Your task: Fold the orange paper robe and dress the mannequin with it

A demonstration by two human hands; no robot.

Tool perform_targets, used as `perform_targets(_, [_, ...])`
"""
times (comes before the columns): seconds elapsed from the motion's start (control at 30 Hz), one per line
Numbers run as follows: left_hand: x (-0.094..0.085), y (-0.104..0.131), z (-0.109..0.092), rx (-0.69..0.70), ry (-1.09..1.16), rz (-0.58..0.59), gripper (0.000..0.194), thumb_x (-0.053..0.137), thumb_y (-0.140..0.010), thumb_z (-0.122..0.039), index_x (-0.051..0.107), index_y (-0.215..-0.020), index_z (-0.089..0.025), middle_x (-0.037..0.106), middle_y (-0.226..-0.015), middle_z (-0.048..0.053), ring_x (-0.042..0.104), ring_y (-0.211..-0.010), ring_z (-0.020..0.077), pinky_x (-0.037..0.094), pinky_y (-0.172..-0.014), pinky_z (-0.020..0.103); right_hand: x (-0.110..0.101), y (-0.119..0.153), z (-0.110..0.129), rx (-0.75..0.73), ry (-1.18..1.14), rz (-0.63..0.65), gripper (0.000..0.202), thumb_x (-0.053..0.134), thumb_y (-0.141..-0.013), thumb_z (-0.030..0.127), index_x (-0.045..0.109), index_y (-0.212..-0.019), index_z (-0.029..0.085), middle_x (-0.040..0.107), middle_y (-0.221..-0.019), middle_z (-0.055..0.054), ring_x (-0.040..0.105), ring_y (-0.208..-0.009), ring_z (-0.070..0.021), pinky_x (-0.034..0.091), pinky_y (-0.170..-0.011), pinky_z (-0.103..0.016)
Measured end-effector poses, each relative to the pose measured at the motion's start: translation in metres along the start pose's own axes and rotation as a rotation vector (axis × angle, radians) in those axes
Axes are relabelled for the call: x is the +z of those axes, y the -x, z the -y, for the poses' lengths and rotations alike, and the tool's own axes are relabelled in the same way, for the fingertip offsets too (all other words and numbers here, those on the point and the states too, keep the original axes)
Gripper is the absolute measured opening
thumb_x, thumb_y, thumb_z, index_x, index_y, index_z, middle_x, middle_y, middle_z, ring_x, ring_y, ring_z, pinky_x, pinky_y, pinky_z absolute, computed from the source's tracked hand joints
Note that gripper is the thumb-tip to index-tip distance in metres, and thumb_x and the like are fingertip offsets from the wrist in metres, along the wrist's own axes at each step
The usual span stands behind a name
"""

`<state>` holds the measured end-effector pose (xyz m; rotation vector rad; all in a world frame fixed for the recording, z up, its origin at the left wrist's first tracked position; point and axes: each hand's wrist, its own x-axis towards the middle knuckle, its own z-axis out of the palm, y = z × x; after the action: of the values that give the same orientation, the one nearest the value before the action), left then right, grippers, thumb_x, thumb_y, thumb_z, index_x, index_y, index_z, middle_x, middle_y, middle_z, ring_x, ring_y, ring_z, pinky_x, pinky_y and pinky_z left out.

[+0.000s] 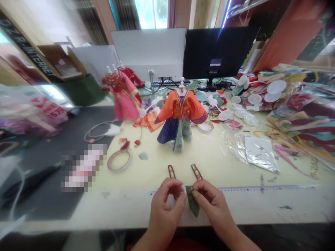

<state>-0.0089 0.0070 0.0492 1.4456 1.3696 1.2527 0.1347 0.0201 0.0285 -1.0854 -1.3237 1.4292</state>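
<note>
My right hand (213,202) pinches the top corner of a small dark green fabric piece (193,204), which hangs down to a point. Just left of the fabric, my left hand (167,204) is curled with thumb and forefinger close together near its edge; whether it holds anything is too small to tell. Beyond my fingers lie two narrow trim strips with red and yellow patterns on dark borders, one at left (171,171) and one at right (196,171). Farther back stands a small orange robe (181,108) with blue and green skirt panels on a stand.
A ruler (261,188) runs along the table behind my hands. Tape rolls (119,161), a clear plastic packet (261,153) and a white cable plug (113,130) lie around. Pink doll dresses (124,101), monitors (220,52) and fabric heaps stand at the back.
</note>
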Motion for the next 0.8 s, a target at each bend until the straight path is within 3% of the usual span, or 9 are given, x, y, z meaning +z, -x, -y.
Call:
perform_targets(0.1, [0.0004, 0.0015, 0.0031, 0.297, -0.238, -0.1, 0.011, 0.054, -0.075, -0.011, 0.059, -0.082, -0.018, 0.056, -0.079, 0.004, 0.054, -0.077, 0.015, 0.047, -0.068, 0.028, 0.0009, 0.0007, -0.0004, -0.019, 0.026, -0.023, 0.021, 0.053, -0.083, 0.033, 0.052, -0.072, 0.016, 0.048, -0.063, 0.001, 0.047, -0.057, -0.0104, 0.039, -0.053, -0.021])
perform_targets(0.2, [0.0015, 0.0021, 0.006, 0.442, -0.392, -0.111, 0.016, 0.056, -0.075, -0.008, 0.061, -0.085, -0.018, 0.057, -0.081, 0.005, 0.052, -0.077, 0.016, 0.046, -0.068, 0.03, 0.0021, 0.0016, -0.0009, -0.068, 0.091, -0.05, 0.017, 0.054, -0.082, 0.031, 0.056, -0.075, 0.016, 0.052, -0.066, 0.0, 0.049, -0.061, -0.0115, 0.04, -0.056, -0.02])
perform_targets(0.63, [-0.0004, -0.0026, 0.0037, 0.419, -0.456, -0.047, 0.011, 0.055, -0.076, -0.009, 0.061, -0.077, -0.018, 0.059, -0.073, 0.004, 0.051, -0.071, 0.017, 0.042, -0.066, 0.032, -0.0002, 0.0024, 0.001, -0.242, 0.32, -0.033, 0.012, 0.049, -0.084, 0.022, 0.056, -0.076, 0.018, 0.052, -0.067, 0.001, 0.049, -0.061, -0.0108, 0.039, -0.058, -0.02])
perform_targets(0.8, [0.0009, -0.0037, 0.004, 0.354, -0.434, -0.008, 0.011, 0.052, -0.076, -0.009, 0.058, -0.072, -0.016, 0.057, -0.071, 0.004, 0.051, -0.072, 0.0166, 0.041, -0.068, 0.031, -0.0004, 0.0013, 0.0006, -0.216, 0.322, -0.018, 0.012, 0.049, -0.083, 0.022, 0.055, -0.073, 0.018, 0.051, -0.065, 0.001, 0.048, -0.06, -0.0108, 0.039, -0.058, -0.02])
